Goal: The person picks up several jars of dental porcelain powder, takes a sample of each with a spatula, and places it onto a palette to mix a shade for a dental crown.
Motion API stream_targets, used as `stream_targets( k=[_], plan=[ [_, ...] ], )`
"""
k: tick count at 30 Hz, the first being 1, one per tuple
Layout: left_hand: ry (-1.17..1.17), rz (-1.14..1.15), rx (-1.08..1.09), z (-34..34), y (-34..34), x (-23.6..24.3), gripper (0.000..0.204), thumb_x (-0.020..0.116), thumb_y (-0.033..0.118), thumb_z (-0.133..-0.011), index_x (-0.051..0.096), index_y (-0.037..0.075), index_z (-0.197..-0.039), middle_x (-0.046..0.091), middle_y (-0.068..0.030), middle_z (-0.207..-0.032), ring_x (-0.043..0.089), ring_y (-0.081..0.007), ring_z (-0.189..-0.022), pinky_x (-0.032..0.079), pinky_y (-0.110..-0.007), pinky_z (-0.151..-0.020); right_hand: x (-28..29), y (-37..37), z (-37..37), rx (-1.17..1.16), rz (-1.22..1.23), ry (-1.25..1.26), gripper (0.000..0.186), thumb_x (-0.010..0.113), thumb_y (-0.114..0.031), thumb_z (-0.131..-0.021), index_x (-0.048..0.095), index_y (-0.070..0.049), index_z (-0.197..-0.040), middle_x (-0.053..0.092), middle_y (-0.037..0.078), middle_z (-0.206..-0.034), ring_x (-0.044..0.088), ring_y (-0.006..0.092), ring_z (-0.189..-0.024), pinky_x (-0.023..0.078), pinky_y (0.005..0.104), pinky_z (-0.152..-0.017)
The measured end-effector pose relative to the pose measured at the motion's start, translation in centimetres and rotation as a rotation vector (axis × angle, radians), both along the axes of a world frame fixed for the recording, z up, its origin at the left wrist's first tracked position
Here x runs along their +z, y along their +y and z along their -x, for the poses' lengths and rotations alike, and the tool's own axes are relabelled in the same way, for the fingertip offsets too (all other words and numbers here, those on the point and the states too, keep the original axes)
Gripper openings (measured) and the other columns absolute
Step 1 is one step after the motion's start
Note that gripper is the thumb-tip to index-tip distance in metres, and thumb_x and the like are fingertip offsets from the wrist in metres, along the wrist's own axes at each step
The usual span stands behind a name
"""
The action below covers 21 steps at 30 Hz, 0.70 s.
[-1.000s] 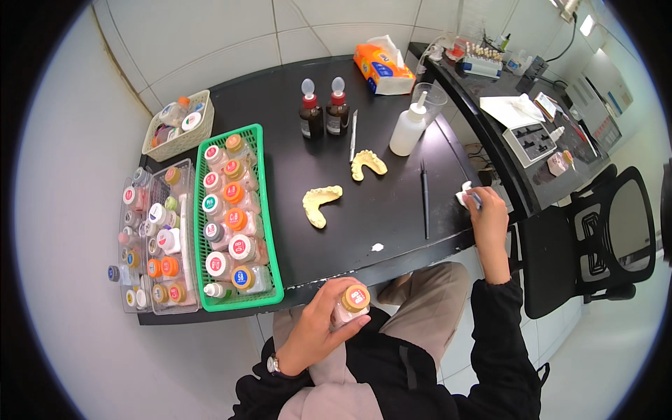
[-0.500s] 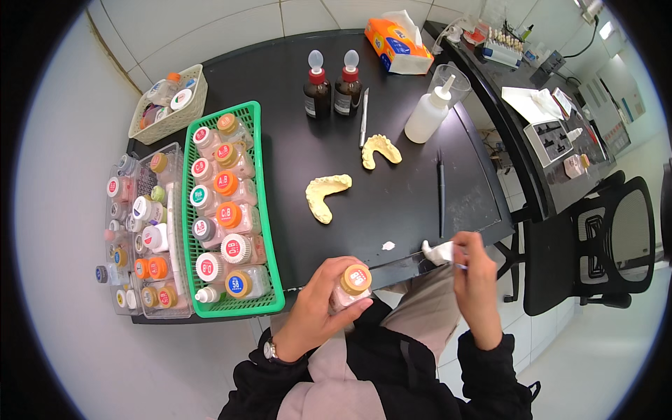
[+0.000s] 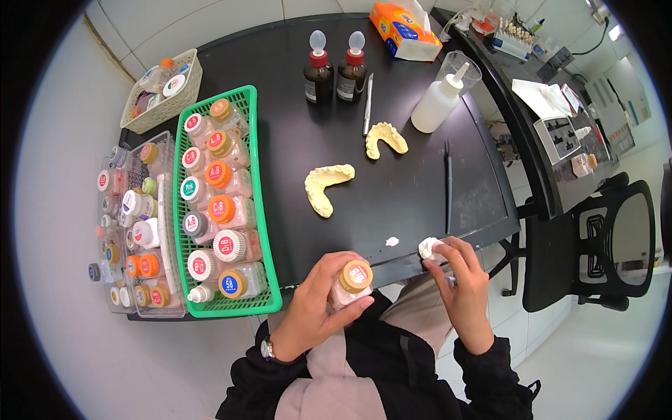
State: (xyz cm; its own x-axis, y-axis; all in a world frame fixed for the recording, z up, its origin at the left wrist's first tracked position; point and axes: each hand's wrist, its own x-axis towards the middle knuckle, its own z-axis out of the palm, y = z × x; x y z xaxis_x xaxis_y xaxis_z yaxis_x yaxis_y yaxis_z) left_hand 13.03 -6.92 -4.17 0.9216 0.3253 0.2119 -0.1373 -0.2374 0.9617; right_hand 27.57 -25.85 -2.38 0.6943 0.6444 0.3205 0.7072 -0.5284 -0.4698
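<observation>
Jar [image 3: 351, 287], held in the left hand [image 3: 311, 304] at the near edge of the desk [image 3: 297, 143], over the lap; its gold cap is on. The left fingers are clamped around its body. The right hand [image 3: 465, 283], further right along the same edge, has its fingers pinched together on a white wad [image 3: 428, 248], probably tissue; a small pale item in the palm cannot be made out.

The step in hand appears to be a steady hold on the jar while the right hand manages the wad. Opening the jar would call for a free right hand, hence for laying the wad aside.

Beyond the jar lie two separate casts [image 3: 329, 189] [image 3: 386, 141]. A pale blotch [image 3: 392, 241] marks the desk between the hands, and a dark tool [image 3: 449, 189] lies just beyond the right hand, where a forward reach could knock it. Brown bottles [image 3: 319, 82] [image 3: 351, 80] and a squeeze bottle [image 3: 435, 108] stand farther back, well apart from both hands. At left, a green basket [image 3: 238, 312] packed with similar jars limits room beside the left hand.
</observation>
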Motion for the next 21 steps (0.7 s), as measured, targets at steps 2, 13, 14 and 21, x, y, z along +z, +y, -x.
stream_targets(
  k=[2, 13, 14, 21],
  plan=[
    [-0.013, -0.007, 0.020, 0.0, 0.0, -0.2, 0.050, 0.074, 0.011, -0.083, 0.048, 0.002, -0.124, 0.059, -0.0152, -0.117, 0.060, -0.0246, -0.103, 0.048, -0.033, -0.089, -0.2, 0.1, -0.4, 0.025, 0.002, 0.003, 0.018, 0.071, -0.007, -0.084, 0.062, -0.005, -0.100, 0.064, 0.007, -0.102, 0.065, 0.0264, -0.068, 0.049, 0.0322, -0.055],
    [-0.029, -0.048, 0.032, -0.1, 0.1, 0.1, 0.049, 0.074, 0.012, -0.082, 0.049, 0.002, -0.123, 0.061, -0.0146, -0.115, 0.062, -0.0231, -0.101, 0.049, -0.032, -0.088, 0.3, 0.8, -1.1, 0.045, 0.016, 0.004, 0.024, 0.070, -0.004, -0.084, 0.069, -0.009, -0.108, 0.066, 0.006, -0.095, 0.065, 0.0222, -0.065, 0.049, 0.0301, -0.055],
    [-0.031, -0.053, 0.033, -0.1, 0.1, 0.1, 0.049, 0.074, 0.012, -0.082, 0.049, 0.002, -0.123, 0.061, -0.0147, -0.115, 0.062, -0.0231, -0.101, 0.049, -0.032, -0.088, 0.4, 1.0, -1.2, 0.052, -0.006, 0.024, 0.023, 0.070, -0.003, -0.083, 0.069, -0.009, -0.106, 0.066, 0.006, -0.094, 0.065, 0.0216, -0.065, 0.049, 0.0298, -0.055],
    [-0.028, -0.029, 0.014, -0.1, 0.2, -0.1, 0.050, 0.075, 0.012, -0.082, 0.048, 0.001, -0.123, 0.060, -0.0152, -0.116, 0.062, -0.0228, -0.103, 0.049, -0.032, -0.088, -0.6, 2.8, -0.8, 0.097, -0.172, 0.034, 0.022, 0.071, -0.001, -0.081, 0.071, -0.009, -0.102, 0.065, 0.005, -0.093, 0.063, 0.0173, -0.063, 0.048, 0.0272, -0.053]
  ],
)
